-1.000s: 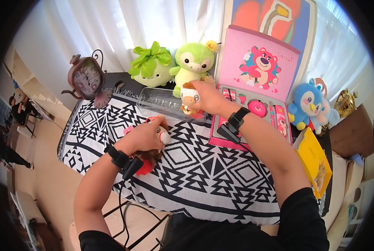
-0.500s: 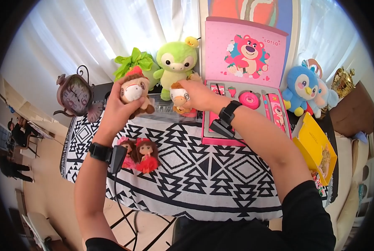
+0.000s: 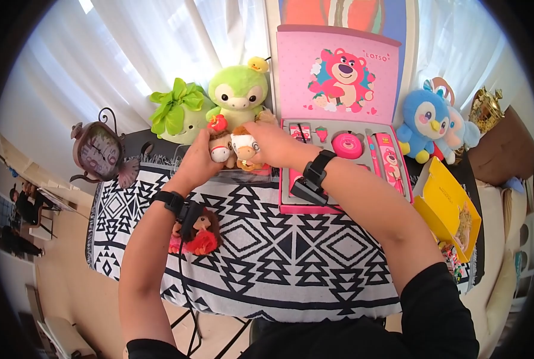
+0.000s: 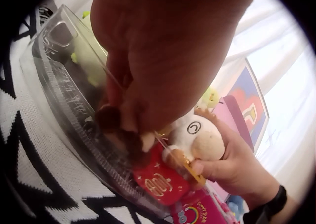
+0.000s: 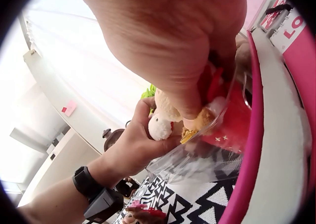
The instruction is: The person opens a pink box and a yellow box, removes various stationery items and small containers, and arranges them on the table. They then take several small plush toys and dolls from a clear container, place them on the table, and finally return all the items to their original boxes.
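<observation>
As the head view comes up, count two small plush toys, side by side over the clear tray (image 3: pixel 258 178): the red-topped toy (image 3: pixel 220 154) on the left, the white-faced toy (image 3: pixel 245 151) on the right. Behind, two green ones, a leaf-topped plush (image 3: pixel 190 122) and a big-eyed plush (image 3: pixel 238 93). One clock (image 3: pixel 98 151) far left; one open pink box (image 3: pixel 339 78), one penguin plush (image 3: pixel 427 122) and one yellow box (image 3: pixel 440 194) to the right. On the cloth-covered surface (image 3: pixel 303 278), a red-dressed doll (image 3: pixel 202 239), partly covered by the wrist device (image 3: pixel 189 215). Left hand (image 3: pixel 196 163): gripping the red-topped toy! Right hand (image 3: pixel 276 142): firmly round the white-faced toy!

Over to the left wrist, where the left hand's dark bulk blocks the middle and its fingertips are hard to make out. One red pouch (image 4: pixel 160 179) shows behind the tray's clear wall; the right thumb presses the white-faced toy.

Right wrist: the right hand fills the top, the left clasps its toy, thumb below the muzzle, and the pink box's rim crosses the foreground. Whether either toy touches the tray floor, can't tell.
</observation>
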Demonstrator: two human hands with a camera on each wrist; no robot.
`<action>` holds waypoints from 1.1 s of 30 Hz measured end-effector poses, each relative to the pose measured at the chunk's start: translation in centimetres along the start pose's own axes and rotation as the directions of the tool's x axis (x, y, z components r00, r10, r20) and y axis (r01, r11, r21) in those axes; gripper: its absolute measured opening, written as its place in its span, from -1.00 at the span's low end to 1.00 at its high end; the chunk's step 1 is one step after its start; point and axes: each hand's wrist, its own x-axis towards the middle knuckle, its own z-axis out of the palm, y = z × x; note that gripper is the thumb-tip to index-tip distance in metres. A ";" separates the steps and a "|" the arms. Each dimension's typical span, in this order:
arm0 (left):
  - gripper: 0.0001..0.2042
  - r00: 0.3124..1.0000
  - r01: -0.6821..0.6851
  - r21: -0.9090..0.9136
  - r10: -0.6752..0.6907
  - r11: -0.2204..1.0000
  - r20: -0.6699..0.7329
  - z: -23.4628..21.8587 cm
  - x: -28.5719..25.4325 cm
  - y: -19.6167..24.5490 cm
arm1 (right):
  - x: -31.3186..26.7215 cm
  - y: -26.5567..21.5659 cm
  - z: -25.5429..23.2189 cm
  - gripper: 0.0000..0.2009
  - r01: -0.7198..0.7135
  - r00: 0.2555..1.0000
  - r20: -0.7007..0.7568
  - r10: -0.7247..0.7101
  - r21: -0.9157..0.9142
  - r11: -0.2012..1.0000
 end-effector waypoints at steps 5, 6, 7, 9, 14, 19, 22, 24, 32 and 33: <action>-0.37 0.979 0.073 -0.289 -0.013 0.955 0.203 -1.1 0.4 -1.4 | -0.6 -0.3 0.2 -0.36 -0.020 0.999 -0.043 0.015 -0.115 0.993; -0.38 0.969 0.050 -0.359 0.042 0.932 0.244 -1.2 0.4 -1.7 | -0.8 -0.3 0.2 -0.35 0.000 0.997 -0.079 -0.012 -0.150 0.989; -0.38 0.970 0.052 -0.363 0.039 0.931 0.239 -0.9 0.2 -1.8 | -1.0 -0.3 0.1 -0.35 0.004 0.997 -0.073 -0.015 -0.153 0.988; -0.41 0.943 0.250 -0.415 -0.123 0.875 0.310 -1.1 -0.2 0.5 | -1.1 -0.8 0.0 -0.34 -0.080 0.997 -0.027 0.078 -0.077 0.994; -0.45 0.945 0.194 -0.308 -0.092 0.932 0.315 -1.3 0.3 1.2 | -1.4 -0.7 -0.5 -0.32 -0.103 0.995 -0.006 0.103 -0.126 0.987; -0.40 0.945 0.178 -0.405 -0.041 0.897 0.324 -0.6 -0.2 0.1 | -1.5 -1.4 -0.1 -0.28 -0.119 0.993 0.004 0.121 -0.166 0.979; -0.39 0.991 -0.041 -0.265 0.074 0.963 0.115 -1.8 -1.1 -0.6 | -1.6 -2.6 0.2 -0.26 -0.071 0.994 -0.099 0.041 -0.323 0.944; -0.48 0.998 0.060 -0.283 -0.048 0.957 0.046 -3.9 -2.4 -0.5 | -2.3 -4.7 -0.8 -0.24 -0.160 0.985 -0.130 0.117 -0.391 0.907; -0.53 0.858 0.409 0.200 -0.450 0.890 0.249 -9.6 -12.7 -3.9 | -3.9 -11.8 4.5 -0.57 0.113 0.971 0.221 -0.091 -0.092 0.989; -0.49 0.795 0.485 0.160 -0.509 0.860 0.330 -9.9 -13.3 -2.8 | -3.4 -12.4 5.5 -0.43 0.007 0.946 0.325 0.004 -0.033 0.999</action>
